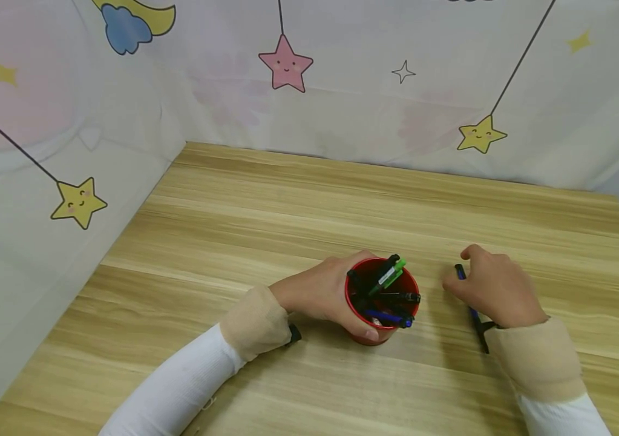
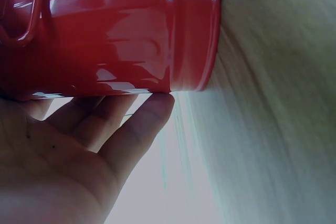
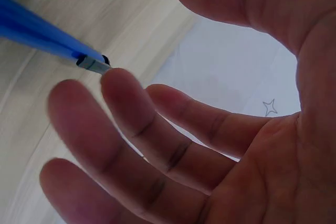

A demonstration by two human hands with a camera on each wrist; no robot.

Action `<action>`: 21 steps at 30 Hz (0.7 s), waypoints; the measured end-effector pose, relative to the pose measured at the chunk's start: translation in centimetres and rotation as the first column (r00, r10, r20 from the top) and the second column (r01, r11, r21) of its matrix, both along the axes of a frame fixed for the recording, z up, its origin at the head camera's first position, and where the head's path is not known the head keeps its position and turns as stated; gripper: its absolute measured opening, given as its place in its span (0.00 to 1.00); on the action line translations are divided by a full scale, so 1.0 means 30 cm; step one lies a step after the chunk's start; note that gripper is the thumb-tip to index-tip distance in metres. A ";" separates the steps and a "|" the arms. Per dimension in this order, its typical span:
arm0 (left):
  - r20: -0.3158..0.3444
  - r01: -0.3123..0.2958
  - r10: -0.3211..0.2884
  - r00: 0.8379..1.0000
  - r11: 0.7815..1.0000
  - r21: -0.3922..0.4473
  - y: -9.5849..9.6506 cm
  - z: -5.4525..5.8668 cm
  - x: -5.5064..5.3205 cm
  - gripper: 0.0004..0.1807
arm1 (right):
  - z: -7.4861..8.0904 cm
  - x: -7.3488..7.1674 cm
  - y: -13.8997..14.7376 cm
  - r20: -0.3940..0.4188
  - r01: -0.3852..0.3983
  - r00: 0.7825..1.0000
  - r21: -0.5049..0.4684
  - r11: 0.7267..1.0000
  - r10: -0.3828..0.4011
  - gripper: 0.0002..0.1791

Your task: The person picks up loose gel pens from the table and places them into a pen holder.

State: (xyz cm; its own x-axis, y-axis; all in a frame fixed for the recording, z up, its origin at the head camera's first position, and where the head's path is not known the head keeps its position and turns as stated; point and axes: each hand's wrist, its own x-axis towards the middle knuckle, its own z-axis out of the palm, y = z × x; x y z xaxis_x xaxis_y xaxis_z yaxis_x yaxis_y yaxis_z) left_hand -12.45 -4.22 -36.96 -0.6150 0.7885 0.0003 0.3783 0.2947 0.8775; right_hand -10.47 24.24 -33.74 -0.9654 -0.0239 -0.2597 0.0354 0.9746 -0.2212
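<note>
A small red metal pail (image 1: 373, 337) stands on the wooden table with several pens in it. Among them are a green-topped pen (image 1: 393, 277), a blue pen (image 1: 385, 317) and some black ones. My left hand (image 1: 317, 293) grips the pail from its left side, thumb across the front. In the left wrist view the fingers (image 2: 149, 116) lie against the pail's red wall (image 2: 115, 40). To the right of the pail, my right hand (image 1: 497, 287) hovers over another blue pen (image 3: 47, 32), lying on the table. Its thumb and fingers are spread apart, holding nothing.
The wood-grain table (image 1: 287, 206) meets a pale fabric backdrop (image 1: 353, 115) printed with stars at the back and left. Dark wrist-worn pieces (image 1: 294, 334) show beneath both cuffs.
</note>
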 end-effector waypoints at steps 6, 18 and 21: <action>0.002 0.002 -0.002 1.000 1.000 0.000 0.000 -0.001 0.000 0.48 | -0.003 -0.006 0.010 0.040 -0.002 0.999 0.015 1.000 0.002 0.37; 0.014 0.010 -0.010 1.000 1.000 0.007 0.000 0.002 0.000 0.49 | -0.012 -0.015 0.019 0.104 -0.002 0.995 0.015 1.000 0.000 0.37; 0.019 0.008 -0.009 1.000 1.000 0.013 0.000 0.003 0.001 0.48 | -0.015 -0.018 0.022 0.111 0.002 0.994 0.020 1.000 -0.004 0.36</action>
State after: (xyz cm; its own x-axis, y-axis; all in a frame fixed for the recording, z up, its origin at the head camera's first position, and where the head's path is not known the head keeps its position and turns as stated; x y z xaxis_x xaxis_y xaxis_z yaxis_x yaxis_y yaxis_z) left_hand -12.43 -4.22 -36.86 -0.6083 0.7937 -0.0007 0.3642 0.2798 0.8883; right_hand -11.00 24.89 -34.19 -0.9308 -0.0146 -0.3653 0.0618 0.9786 -0.1964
